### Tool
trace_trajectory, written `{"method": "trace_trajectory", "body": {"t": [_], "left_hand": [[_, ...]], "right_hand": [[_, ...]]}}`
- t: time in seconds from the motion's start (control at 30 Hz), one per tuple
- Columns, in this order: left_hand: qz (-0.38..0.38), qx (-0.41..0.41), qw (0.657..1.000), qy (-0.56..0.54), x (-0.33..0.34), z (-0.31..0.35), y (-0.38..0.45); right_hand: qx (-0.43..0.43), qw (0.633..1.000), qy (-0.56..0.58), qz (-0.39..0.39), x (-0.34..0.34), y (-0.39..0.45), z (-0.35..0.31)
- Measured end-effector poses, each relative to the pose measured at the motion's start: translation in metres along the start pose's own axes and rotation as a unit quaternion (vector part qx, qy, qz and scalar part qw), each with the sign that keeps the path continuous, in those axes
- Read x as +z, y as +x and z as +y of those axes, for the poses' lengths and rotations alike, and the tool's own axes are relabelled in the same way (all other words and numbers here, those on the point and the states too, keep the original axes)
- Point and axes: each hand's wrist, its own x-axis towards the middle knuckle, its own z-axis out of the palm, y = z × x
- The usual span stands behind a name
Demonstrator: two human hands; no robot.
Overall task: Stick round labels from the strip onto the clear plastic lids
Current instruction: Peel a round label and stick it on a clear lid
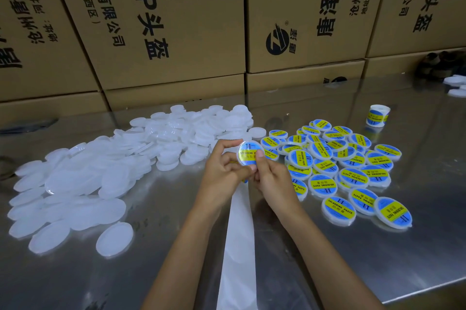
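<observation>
A clear plastic lid (248,154) with a blue-and-yellow round label on it is held up above the table's middle. My left hand (223,169) grips its left rim with curled fingers. My right hand (268,176) pinches it from the right, thumb pressed on the label face. The white backing strip (238,239) hangs down from under both hands toward the near table edge. A heap of unlabelled clear lids (106,176) lies to the left. Several labelled lids (348,173) lie to the right.
A roll of labels (377,115) stands upright at the back right of the steel table (416,259). Stacked cardboard boxes (176,32) wall off the far side. A few more white lids (456,85) sit at the far right edge.
</observation>
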Motion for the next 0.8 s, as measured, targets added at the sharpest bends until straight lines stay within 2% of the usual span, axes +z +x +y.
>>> {"method": "trace_trajectory", "body": {"t": [0.13, 0.2, 0.33, 0.5, 0.8], "left_hand": [[0.056, 0.0, 0.998, -0.041, -0.004, 0.003, 0.001], [0.07, -0.002, 0.996, -0.047, -0.005, 0.003, 0.002], [0.086, 0.0, 0.996, -0.026, -0.007, 0.002, 0.004], [0.081, 0.012, 0.997, 0.005, -0.003, -0.001, 0.005], [0.213, -0.01, 0.976, 0.043, -0.018, -0.009, 0.01]], "right_hand": [[0.0, 0.999, 0.048, -0.027, 0.002, -0.002, -0.006], [-0.003, 0.999, 0.037, -0.031, 0.002, -0.003, -0.007], [0.052, 0.998, 0.01, -0.037, 0.001, -0.002, -0.006], [0.151, 0.98, 0.103, 0.076, -0.009, 0.006, -0.002], [0.196, 0.926, 0.289, 0.144, -0.023, 0.014, -0.002]]}}
